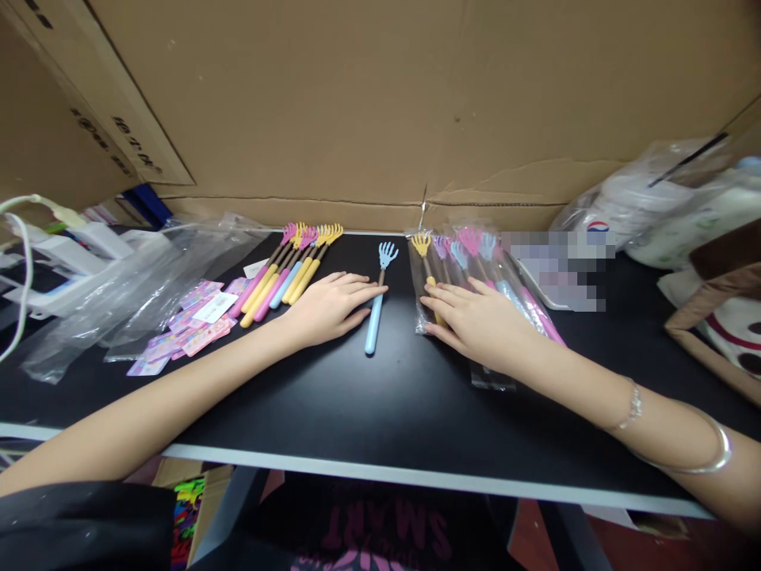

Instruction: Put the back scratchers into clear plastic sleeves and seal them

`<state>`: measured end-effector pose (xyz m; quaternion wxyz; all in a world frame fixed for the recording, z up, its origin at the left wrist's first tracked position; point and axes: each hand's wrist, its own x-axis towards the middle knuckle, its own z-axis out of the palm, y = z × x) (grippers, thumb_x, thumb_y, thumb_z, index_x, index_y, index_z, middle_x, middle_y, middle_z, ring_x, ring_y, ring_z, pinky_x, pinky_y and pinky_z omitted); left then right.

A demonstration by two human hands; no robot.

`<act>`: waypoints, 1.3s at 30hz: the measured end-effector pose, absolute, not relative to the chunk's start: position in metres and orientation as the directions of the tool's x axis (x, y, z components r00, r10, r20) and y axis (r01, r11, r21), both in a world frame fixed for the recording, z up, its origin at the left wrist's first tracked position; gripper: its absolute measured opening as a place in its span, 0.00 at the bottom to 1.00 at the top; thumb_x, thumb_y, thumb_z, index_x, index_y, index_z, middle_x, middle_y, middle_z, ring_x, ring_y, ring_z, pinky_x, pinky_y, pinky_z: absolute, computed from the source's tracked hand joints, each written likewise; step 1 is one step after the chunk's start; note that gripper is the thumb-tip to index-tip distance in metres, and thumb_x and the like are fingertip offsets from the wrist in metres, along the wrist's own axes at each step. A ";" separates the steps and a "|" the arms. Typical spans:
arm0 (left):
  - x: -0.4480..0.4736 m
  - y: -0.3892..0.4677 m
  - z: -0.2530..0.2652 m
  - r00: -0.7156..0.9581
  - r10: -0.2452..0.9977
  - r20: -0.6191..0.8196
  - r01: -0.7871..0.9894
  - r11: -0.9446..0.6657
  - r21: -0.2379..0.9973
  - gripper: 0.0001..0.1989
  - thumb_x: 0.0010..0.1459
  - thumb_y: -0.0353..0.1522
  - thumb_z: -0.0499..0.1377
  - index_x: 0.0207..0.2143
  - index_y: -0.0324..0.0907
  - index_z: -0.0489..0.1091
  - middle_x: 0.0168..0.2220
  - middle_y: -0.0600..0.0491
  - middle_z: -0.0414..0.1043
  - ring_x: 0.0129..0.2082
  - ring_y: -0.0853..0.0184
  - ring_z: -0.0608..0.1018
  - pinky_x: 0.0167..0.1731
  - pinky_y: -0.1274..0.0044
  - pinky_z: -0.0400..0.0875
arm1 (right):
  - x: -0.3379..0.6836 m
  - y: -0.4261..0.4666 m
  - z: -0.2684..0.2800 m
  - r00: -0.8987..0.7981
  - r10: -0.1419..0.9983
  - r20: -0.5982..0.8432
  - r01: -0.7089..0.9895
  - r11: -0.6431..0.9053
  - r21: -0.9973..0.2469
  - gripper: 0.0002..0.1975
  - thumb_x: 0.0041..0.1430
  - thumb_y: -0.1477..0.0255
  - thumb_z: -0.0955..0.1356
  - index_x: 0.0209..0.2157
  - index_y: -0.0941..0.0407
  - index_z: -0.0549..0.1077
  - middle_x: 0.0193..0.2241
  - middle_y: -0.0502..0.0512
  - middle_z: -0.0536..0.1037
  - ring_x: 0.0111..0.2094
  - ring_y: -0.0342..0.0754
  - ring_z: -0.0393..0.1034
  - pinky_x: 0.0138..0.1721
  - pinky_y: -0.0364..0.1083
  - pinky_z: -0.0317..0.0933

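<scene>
A blue back scratcher (pixel 374 321) with a hand-shaped head lies alone at the middle of the table. My left hand (pixel 330 309) rests palm down to its left, fingers stretched out, fingertips at its neck. Behind that hand lies a row of loose back scratchers (pixel 287 274) in pink, yellow and blue. My right hand (pixel 476 321) lies flat with spread fingers over several back scratchers in clear plastic sleeves. Its fingertips touch the handle of a bagged yellow back scratcher (pixel 422 254). The palm hides part of the others.
Pink and purple cards (pixel 202 317) lie at left beside clear plastic bags (pixel 143 285) and a white power strip (pixel 89 266) with cables. A cardboard wall (pixel 380 103) closes the back. A bagged drink cup (pixel 630 206) stands at right. The black table's (pixel 380 420) front edge is near.
</scene>
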<state>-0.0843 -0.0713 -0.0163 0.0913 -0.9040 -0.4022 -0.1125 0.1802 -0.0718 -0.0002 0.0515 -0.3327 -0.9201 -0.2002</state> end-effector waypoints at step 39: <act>-0.211 -0.034 0.046 0.065 0.939 0.338 0.982 0.000 -0.188 0.22 0.65 0.45 0.44 0.51 0.46 0.70 0.47 0.50 0.74 0.44 0.58 0.74 0.34 0.75 0.64 | 0.150 -0.114 -0.016 -0.895 0.282 0.345 0.365 0.908 0.204 0.12 0.66 0.75 0.59 0.41 0.58 0.73 0.38 0.58 0.78 0.41 0.50 0.68 0.42 0.50 0.59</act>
